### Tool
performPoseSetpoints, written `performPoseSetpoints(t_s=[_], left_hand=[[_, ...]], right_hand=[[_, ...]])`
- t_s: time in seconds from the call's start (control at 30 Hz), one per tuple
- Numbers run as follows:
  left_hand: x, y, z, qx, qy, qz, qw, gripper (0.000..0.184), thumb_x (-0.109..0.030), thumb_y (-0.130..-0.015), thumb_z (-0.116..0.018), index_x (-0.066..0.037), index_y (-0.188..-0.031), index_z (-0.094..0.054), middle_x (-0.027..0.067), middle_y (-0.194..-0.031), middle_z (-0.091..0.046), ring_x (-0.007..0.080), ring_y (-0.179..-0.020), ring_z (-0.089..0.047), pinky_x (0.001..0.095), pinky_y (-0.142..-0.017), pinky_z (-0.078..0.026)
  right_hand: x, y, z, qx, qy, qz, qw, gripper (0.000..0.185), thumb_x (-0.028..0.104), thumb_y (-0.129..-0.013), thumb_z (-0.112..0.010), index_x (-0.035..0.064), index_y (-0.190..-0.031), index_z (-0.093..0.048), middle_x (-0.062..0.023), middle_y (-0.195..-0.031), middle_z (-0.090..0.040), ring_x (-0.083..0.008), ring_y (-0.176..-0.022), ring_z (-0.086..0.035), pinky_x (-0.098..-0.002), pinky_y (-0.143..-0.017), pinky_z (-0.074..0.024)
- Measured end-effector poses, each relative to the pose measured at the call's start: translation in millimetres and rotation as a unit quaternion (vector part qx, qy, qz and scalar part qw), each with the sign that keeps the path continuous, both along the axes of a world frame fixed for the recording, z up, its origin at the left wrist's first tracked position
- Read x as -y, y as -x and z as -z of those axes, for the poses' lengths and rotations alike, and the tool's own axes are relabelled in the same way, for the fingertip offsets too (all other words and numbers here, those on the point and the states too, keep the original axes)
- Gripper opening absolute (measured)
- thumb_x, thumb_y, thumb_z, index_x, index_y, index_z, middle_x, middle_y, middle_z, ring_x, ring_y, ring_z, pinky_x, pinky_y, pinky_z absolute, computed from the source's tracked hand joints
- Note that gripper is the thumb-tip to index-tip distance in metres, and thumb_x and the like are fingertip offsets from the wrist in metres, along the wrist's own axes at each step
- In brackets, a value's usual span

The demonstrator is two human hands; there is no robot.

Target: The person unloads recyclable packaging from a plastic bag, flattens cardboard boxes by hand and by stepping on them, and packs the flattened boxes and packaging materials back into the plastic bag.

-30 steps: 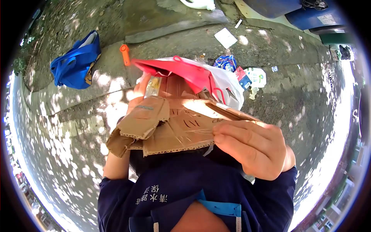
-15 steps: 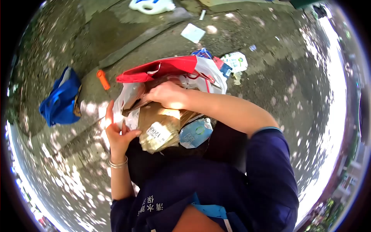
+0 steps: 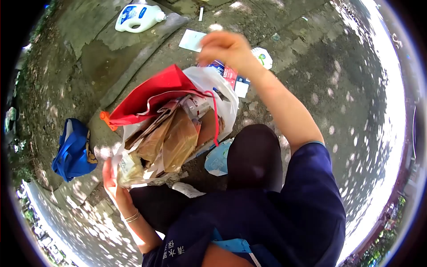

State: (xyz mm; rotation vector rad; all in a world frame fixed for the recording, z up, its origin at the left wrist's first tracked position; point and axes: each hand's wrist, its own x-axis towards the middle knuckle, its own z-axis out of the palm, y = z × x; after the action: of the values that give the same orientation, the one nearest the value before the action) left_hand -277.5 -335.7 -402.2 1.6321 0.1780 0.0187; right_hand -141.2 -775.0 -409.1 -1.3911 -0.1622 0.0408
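A white and red shopping bag (image 3: 227,102) stands tilted between my knees, its red flap (image 3: 147,95) folded back. Flattened brown cardboard (image 3: 180,138) and a clear plastic piece (image 3: 195,107) fill its mouth. My left hand (image 3: 116,184) grips the bag's near left edge, beside a crumpled pale wrapper with a label (image 3: 130,169). Its thumb is hidden. Over the far side of the bag, my right hand (image 3: 227,51) is raised and motion-blurred, close to blue and red packaging (image 3: 229,74); its fingers cannot be made out clearly.
A light blue carton (image 3: 217,160) lies by my right knee. To the left are a blue bag (image 3: 73,151) and an orange object (image 3: 106,120). A white jug (image 3: 140,18), a pale card (image 3: 191,40) and a green-white wrapper (image 3: 263,58) lie farther out on the ground.
My right hand has come out of the bag and moved away, up past its far side. The bag has tipped left with my left hand, showing more of the cardboard inside.
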Motion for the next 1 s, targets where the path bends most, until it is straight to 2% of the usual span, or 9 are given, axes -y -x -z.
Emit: performPoseSetpoints(t_s=[0.13, 0.2, 0.37, 0.53, 0.67, 0.7, 0.77, 0.87, 1.0], left_hand=[[-31.4, -20.1, 20.1, -0.082, -0.192, 0.110, 0.972, 0.048, -0.016, -0.082, -0.066, 0.005, -0.122, -0.052, 0.0113, -0.098, -0.067, 0.0127, -0.075, -0.063, 0.0244, -0.069, -0.052], [9.2, -30.0, -21.7, -0.221, -0.037, 0.169, 0.960, 0.052, -0.013, -0.077, -0.073, 0.007, -0.121, -0.053, 0.0138, -0.102, -0.067, 0.0174, -0.094, -0.064, 0.0280, -0.084, -0.050], [28.7, -34.7, -27.8, -0.222, -0.075, 0.283, 0.930, 0.079, -0.024, -0.065, -0.084, 0.010, -0.126, -0.047, 0.0184, -0.123, -0.055, 0.0220, -0.110, -0.057, 0.0329, -0.095, -0.045], [32.3, -27.1, -31.6, -0.229, -0.065, 0.269, 0.933, 0.093, -0.031, -0.060, -0.085, 0.011, -0.131, -0.041, 0.0195, -0.130, -0.049, 0.0235, -0.117, -0.052, 0.0345, -0.098, -0.042], [35.0, -17.5, -36.9, -0.222, 0.112, 0.195, 0.949, 0.106, -0.037, -0.056, -0.086, 0.012, -0.134, -0.035, 0.0210, -0.134, -0.046, 0.0256, -0.121, -0.050, 0.0366, -0.102, -0.040], [36.4, -19.5, -30.2, -0.081, 0.058, 0.303, 0.948, 0.092, -0.052, -0.078, -0.067, 0.010, -0.136, -0.034, 0.0232, -0.130, -0.049, 0.0267, -0.120, -0.050, 0.0380, -0.103, -0.039], [15.7, -21.7, -21.8, -0.158, 0.070, 0.232, 0.957, 0.082, -0.048, -0.082, -0.064, 0.008, -0.136, -0.037, 0.0213, -0.127, -0.053, 0.0262, -0.116, -0.053, 0.0383, -0.098, -0.043], [13.5, -38.3, -19.6, -0.244, -0.015, 0.171, 0.954, 0.083, -0.044, -0.075, -0.070, 0.009, -0.132, -0.041, 0.0187, -0.119, -0.058, 0.0233, -0.108, -0.058, 0.0319, -0.093, -0.045], [31.6, -38.9, -12.6, -0.134, -0.282, 0.248, 0.917, 0.034, -0.024, -0.076, -0.075, -0.002, -0.101, -0.069, 0.0088, -0.092, -0.068, 0.0151, -0.084, -0.063, 0.0283, -0.076, -0.049]], right_hand=[[107.5, -22.0, 183.4, -0.102, 0.436, 0.178, 0.876, 0.065, 0.024, -0.067, -0.080, 0.0023, -0.123, -0.054, -0.0184, -0.120, -0.060, -0.0292, -0.111, -0.058, -0.0370, -0.093, -0.0467], [111.8, -13.3, 217.6, -0.172, 0.582, 0.097, 0.789, 0.089, 0.024, -0.058, -0.085, 0.0060, -0.134, -0.042, -0.0174, -0.125, -0.055, -0.0336, -0.118, -0.051, -0.0401, -0.099, -0.0416], [83.8, -12.1, 240.6, -0.169, 0.747, 0.019, 0.642, 0.073, 0.022, -0.058, -0.083, 0.0087, -0.122, -0.051, -0.0122, -0.118, -0.059, -0.0310, -0.113, -0.055, -0.0408, -0.093, -0.0461], [67.2, -26.0, 241.5, -0.214, 0.612, -0.036, 0.760, 0.044, 0.017, -0.060, -0.078, 0.0107, -0.102, -0.064, -0.0122, -0.112, -0.060, -0.0299, -0.104, -0.058, -0.0379, -0.085, -0.0507], [51.3, -32.6, 250.9, 0.033, 0.558, 0.064, 0.826, 0.032, 0.012, -0.064, -0.072, 0.0079, -0.095, -0.062, -0.0185, -0.120, -0.053, -0.0364, -0.113, -0.053, -0.0434, -0.087, -0.0482], [47.1, -36.6, 259.6, -0.011, 0.544, 0.092, 0.834, 0.041, 0.016, -0.065, -0.075, 0.0076, -0.101, -0.057, -0.0196, -0.120, -0.051, -0.0375, -0.111, -0.053, -0.0444, -0.086, -0.0481], [35.7, -38.7, 258.3, -0.108, 0.514, 0.124, 0.842, 0.070, 0.030, -0.066, -0.081, 0.0074, -0.118, -0.040, -0.0232, -0.127, -0.044, -0.0399, -0.109, -0.054, -0.0452, -0.085, -0.0484], [35.7, -30.9, 262.2, -0.192, 0.486, 0.185, 0.832, 0.081, 0.050, -0.066, -0.078, 0.0064, -0.123, -0.039, -0.0262, -0.100, -0.064, -0.0408, -0.096, -0.062, -0.0447, -0.080, -0.0493], [68.5, -22.2, 276.7, -0.130, 0.455, 0.094, 0.876, 0.039, 0.027, -0.060, -0.080, 0.0003, -0.085, -0.066, -0.0226, -0.087, -0.067, -0.0373, -0.084, -0.065, -0.0409, -0.075, -0.0499]])
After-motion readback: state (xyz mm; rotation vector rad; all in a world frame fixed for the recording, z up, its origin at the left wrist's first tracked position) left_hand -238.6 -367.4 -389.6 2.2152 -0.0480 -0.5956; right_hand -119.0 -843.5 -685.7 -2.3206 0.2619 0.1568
